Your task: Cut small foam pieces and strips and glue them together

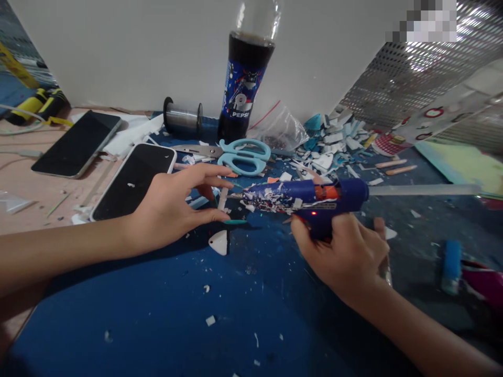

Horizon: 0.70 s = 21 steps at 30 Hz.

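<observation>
My right hand (346, 256) is wrapped round the handle of a blue glue gun (283, 193), its barrel speckled with white scraps and a small red light glowing. A translucent glue stick (424, 189) juts from its back end. The metal nozzle points left at a small white strip (222, 200), which my left hand (176, 201) pinches upright between thumb and fingers. Nozzle and strip are very close; whether they touch I cannot tell. Just below my left fingertips, a white rounded triangular piece (219, 243) with a small hole lies on the blue work surface (157, 314).
Behind my hands lie light-blue scissors (245, 157), a spool (183, 116), a Pepsi bottle (245, 78) and a pile of white and blue scraps (334, 141). Two phones (133, 180) rest at left. A blue lighter (451, 266) is at right. White bits dot the surface.
</observation>
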### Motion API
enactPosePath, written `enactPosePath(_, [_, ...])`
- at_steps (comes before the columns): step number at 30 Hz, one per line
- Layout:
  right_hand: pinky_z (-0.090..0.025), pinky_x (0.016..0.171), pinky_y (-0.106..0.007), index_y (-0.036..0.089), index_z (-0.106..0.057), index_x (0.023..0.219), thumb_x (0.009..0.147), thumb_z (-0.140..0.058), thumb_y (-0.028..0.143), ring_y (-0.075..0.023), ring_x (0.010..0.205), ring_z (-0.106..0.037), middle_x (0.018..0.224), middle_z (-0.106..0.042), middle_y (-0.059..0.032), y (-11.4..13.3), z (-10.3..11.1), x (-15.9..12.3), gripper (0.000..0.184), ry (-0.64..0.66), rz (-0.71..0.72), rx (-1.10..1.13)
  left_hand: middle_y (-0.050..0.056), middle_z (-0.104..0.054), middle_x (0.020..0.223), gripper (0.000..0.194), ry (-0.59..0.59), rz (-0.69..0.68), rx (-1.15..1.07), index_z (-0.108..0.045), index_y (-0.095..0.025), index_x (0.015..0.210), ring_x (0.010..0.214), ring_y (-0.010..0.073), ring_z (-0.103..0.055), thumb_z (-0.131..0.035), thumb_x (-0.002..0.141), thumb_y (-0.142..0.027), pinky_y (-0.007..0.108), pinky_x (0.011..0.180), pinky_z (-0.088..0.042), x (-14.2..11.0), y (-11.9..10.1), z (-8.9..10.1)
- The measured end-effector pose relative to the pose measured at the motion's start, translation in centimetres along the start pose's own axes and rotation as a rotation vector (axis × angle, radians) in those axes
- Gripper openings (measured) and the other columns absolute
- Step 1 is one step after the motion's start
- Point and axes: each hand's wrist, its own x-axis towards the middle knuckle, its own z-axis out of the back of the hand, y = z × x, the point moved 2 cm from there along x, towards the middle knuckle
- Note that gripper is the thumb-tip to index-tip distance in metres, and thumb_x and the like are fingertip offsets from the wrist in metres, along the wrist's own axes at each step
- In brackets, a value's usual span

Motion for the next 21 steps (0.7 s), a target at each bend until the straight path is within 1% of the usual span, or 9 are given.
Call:
enactPosePath(4, [-0.045, 0.048, -0.026, 0.018, -0.052, 0.092, 0.082, -0.062, 0.022, -0.0166, 0.055, -0.062, 0.065, -0.065, -0.0034, 0.2, 0.2, 0.1, 0.014, -0.002, 0.029, -0.055, 0.001, -0.074, 0.099, 0.050, -0.006, -0.006, 0.001, -0.056, -0.021, 0.117, 0.077, 0.0154, -0.070, -0.075, 0.074, -0.036, 0.022, 0.063, -0.057, 0.0, 0.0, -0.1])
enactPosePath(7, [-0.042, 0.046, -0.025, 0.018, -0.052, 0.089, 0.080, -0.064, 0.022, -0.0150, 0.051, -0.059, 0.062, -0.061, -0.0024, 0.2, 0.7, 0.5, 0.015, -0.048, 0.089, -0.131, 0.000, -0.072, 0.104, 0.043, -0.081, -0.014, 0.047, -0.056, -0.023, 0.115, 0.083, 0.0156, -0.070, -0.072, 0.077, -0.037, 0.023, 0.072, -0.058, -0.1, 0.0, 0.0])
enactPosePath(10, [-0.037, 0.043, -0.026, 0.018, -0.050, 0.086, 0.080, -0.061, 0.030, -0.0164, 0.050, -0.056, 0.065, -0.061, -0.0051, -0.8, 1.2, 1.3, 0.017, -0.012, 0.001, -0.188, 0.001, -0.072, 0.107, 0.043, -0.136, 0.025, 0.099, -0.054, -0.024, 0.118, 0.094, 0.0194, -0.069, -0.069, 0.080, -0.036, 0.027, 0.075, -0.058, -0.1, 0.0, 0.1])
enactPosePath(12, [-0.037, 0.046, -0.029, 0.018, -0.051, 0.086, 0.080, -0.056, 0.035, -0.0219, 0.061, -0.059, 0.073, -0.061, -0.0106, -2.4, 1.3, 1.6, 0.020, 0.125, -0.179, -0.206, 0.003, -0.072, 0.105, 0.044, -0.140, 0.033, 0.130, -0.053, -0.024, 0.120, 0.101, 0.0229, -0.067, -0.069, 0.080, -0.035, 0.032, 0.078, -0.057, -0.1, 0.0, 0.1])
enactPosePath(14, [-0.039, 0.049, -0.032, 0.015, -0.052, 0.086, 0.073, -0.060, 0.041, -0.0290, 0.075, -0.060, 0.084, -0.059, -0.0180, -4.4, 1.5, 1.5, 0.030, 0.230, -0.354, -0.248, 0.005, -0.072, 0.107, 0.043, -0.134, 0.014, 0.130, -0.054, -0.023, 0.120, 0.107, 0.0255, -0.065, -0.069, 0.081, -0.035, 0.038, 0.085, -0.055, -0.1, -0.1, 0.2])
enactPosePath(15, [-0.038, 0.050, -0.034, 0.016, -0.053, 0.084, 0.070, -0.061, 0.043, -0.0295, 0.074, -0.059, 0.087, -0.059, -0.0191, -5.6, 1.6, 1.2, 0.031, 0.286, -0.449, -0.288, 0.005, -0.071, 0.108, 0.044, -0.125, 0.006, 0.116, -0.054, -0.023, 0.120, 0.109, 0.0262, -0.064, -0.068, 0.081, -0.036, 0.040, 0.088, -0.054, -0.1, -0.1, 0.2])
enactPosePath(18, [-0.038, 0.055, -0.037, 0.020, -0.050, 0.072, 0.075, -0.053, 0.040, -0.0272, 0.064, -0.055, 0.071, -0.055, -0.0128, -9.0, 1.8, -0.5, 0.020, 0.514, -0.688, -0.350, 0.005, -0.070, 0.110, 0.048, -0.095, -0.001, 0.062, -0.053, -0.024, 0.123, 0.111, 0.0261, -0.062, -0.069, 0.080, -0.038, 0.040, 0.086, -0.055, -0.1, 0.0, 0.1])
enactPosePath(20, [-0.036, 0.053, -0.037, 0.023, -0.046, 0.062, 0.079, -0.047, 0.045, -0.0272, 0.060, -0.053, 0.058, -0.047, -0.0087, -10.8, 1.6, -2.1, 0.028, 0.686, -0.765, -0.342, 0.003, -0.072, 0.106, 0.049, -0.086, -0.002, 0.059, -0.054, -0.026, 0.122, 0.111, 0.0257, -0.060, -0.071, 0.078, -0.039, 0.037, 0.083, -0.055, -0.2, 0.0, 0.1])
enactPosePath(21, [-0.034, 0.052, -0.037, 0.024, -0.045, 0.059, 0.082, -0.043, 0.047, -0.0268, 0.057, -0.052, 0.053, -0.044, -0.0074, -11.4, 1.4, -2.8, 0.033, 0.731, -0.750, -0.310, 0.002, -0.072, 0.104, 0.048, -0.088, -0.005, 0.063, -0.054, -0.027, 0.121, 0.111, 0.0255, -0.060, -0.072, 0.077, -0.039, 0.037, 0.083, -0.055, -0.2, 0.0, 0.1])
